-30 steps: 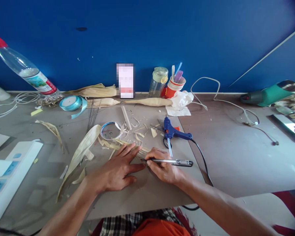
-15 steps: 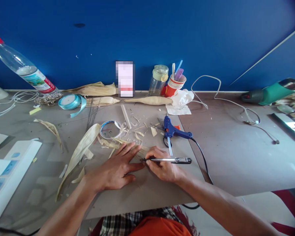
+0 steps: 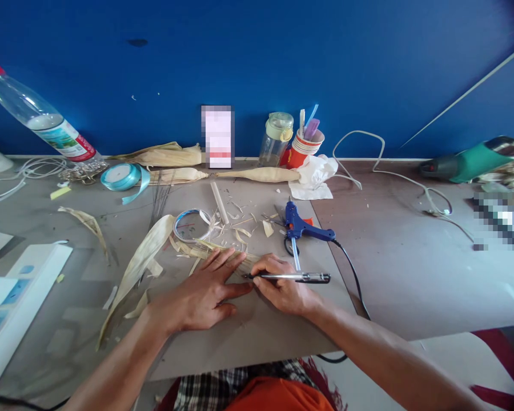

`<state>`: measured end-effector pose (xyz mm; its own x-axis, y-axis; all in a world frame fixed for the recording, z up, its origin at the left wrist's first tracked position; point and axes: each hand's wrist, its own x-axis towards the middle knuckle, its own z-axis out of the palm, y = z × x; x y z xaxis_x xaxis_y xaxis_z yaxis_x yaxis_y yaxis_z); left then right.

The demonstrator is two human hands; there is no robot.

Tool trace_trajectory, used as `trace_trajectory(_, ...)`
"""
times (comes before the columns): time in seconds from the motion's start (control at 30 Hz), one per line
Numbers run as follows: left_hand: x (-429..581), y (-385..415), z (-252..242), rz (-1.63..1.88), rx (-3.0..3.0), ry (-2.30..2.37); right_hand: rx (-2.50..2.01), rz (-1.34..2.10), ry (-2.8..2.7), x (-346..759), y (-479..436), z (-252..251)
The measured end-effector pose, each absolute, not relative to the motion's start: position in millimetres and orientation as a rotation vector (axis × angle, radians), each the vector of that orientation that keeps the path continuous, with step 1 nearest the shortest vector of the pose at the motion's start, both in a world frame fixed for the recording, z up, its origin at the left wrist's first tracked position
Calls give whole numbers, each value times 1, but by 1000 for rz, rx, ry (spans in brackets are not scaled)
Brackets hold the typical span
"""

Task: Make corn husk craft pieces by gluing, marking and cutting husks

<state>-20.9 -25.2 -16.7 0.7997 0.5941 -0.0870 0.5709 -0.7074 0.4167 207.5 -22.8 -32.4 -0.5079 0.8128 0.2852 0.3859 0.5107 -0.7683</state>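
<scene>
1. The wide grey-brown worktop [image 3: 402,274] fills my view. It is littered with husk scraps, and everything I am handling sits at its near edge.
2. A long pale dried corn-husk leaf [image 3: 141,262] lies slack just left of my left wrist, touched by neither hand and probably set aside within reach.
3. My left hand [image 3: 205,294] is spread flat, palm down and fingers fanned. It grips nothing and presses on a flat tan strip of husk [image 3: 245,260], I judge to stop it curling or sliding.
4. My right hand [image 3: 282,288] is closed in a writing pinch, its heel resting on the worktop for steadiness.
5. The blue hot-glue gun [image 3: 302,228] stands just beyond my right hand on its own, its black cord trailing off the near edge.
6. The slim silver-and-black pen [image 3: 295,277] lies nearly level in that pinch. Its tip points left and meets the strip beside my left fingertips, so the pressing hand braces the spot being marked.
</scene>
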Motion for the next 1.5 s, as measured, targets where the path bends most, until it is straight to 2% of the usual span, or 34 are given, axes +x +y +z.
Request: trace_trajectory(1.5, -20, -25, -14, 21, 2566, 871, -965, 847, -2114, 208, -20, -30)
